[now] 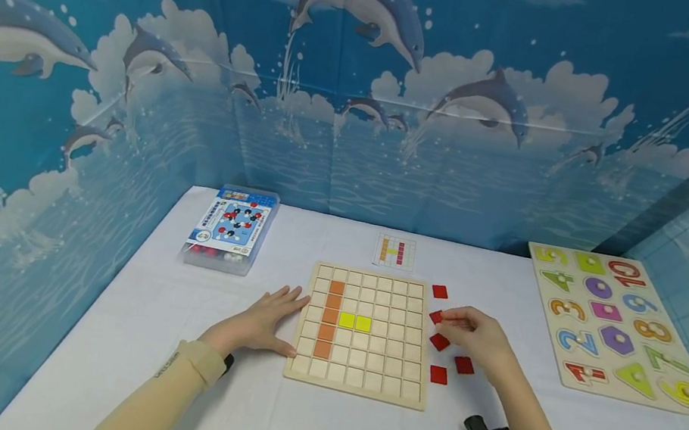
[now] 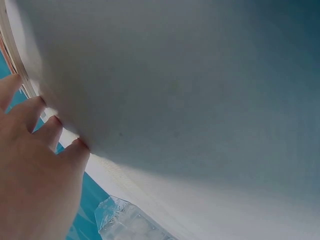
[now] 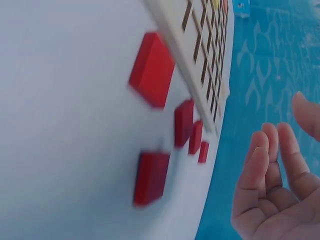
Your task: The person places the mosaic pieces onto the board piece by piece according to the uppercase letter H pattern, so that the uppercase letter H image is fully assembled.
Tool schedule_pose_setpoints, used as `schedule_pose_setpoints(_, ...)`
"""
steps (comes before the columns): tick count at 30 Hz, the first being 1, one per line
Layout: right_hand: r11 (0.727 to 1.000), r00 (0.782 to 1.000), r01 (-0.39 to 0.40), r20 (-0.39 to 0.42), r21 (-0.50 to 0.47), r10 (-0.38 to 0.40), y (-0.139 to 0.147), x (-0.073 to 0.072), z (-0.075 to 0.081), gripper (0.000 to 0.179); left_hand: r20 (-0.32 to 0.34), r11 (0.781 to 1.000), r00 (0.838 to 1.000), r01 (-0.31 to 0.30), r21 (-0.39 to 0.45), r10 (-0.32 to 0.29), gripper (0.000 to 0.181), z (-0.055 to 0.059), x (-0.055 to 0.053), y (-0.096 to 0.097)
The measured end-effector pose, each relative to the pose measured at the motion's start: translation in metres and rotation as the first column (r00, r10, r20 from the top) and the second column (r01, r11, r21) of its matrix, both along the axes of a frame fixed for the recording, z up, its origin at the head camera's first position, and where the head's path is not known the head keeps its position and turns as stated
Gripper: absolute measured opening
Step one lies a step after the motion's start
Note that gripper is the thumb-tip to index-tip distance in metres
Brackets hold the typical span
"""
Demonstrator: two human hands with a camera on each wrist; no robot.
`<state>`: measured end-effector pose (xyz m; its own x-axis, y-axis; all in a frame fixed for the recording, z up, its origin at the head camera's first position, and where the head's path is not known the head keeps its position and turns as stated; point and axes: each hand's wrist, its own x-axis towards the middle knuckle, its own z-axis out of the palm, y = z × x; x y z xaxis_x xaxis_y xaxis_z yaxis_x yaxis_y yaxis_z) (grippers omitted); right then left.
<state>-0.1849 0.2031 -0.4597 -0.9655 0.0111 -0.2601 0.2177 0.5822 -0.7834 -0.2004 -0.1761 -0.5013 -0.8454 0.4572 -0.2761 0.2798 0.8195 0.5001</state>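
A wooden grid board lies flat on the table, with a column of orange tiles and two yellow tiles set in its squares. My left hand rests at the board's left edge, fingers spread and thumb near the lower corner. To the right of the board, several red square tiles lie loose on the cloth. Above one red tile is my right hand; its fingers are loosely bent, thumb apart, holding nothing. In the right wrist view, the red tiles all sit on the table.
Behind the board lies a small pattern card with coloured squares. A clear plastic box with a printed cover stands at the back left. On the right is a wooden puzzle board of numbers and shapes. Dolphin-printed curtains surround the table.
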Motion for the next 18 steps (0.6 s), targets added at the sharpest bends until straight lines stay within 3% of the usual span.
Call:
schedule_pose_setpoints(7,1.000,0.998,-0.004,-0.065,0.023,0.005,0.034,0.014,-0.005,0.045,-0.005,1.000,1.000,-0.002,0.007,0.002,0.100,-0.001,0.000,0.001)
schedule_pose_setpoints(18,0.999,0.999,-0.036,-0.039,0.009,0.037,0.054,0.022,-0.011,0.054,-0.013,1.000,1.000,0.006,0.006,-0.006,0.100,0.002,0.000,0.001)
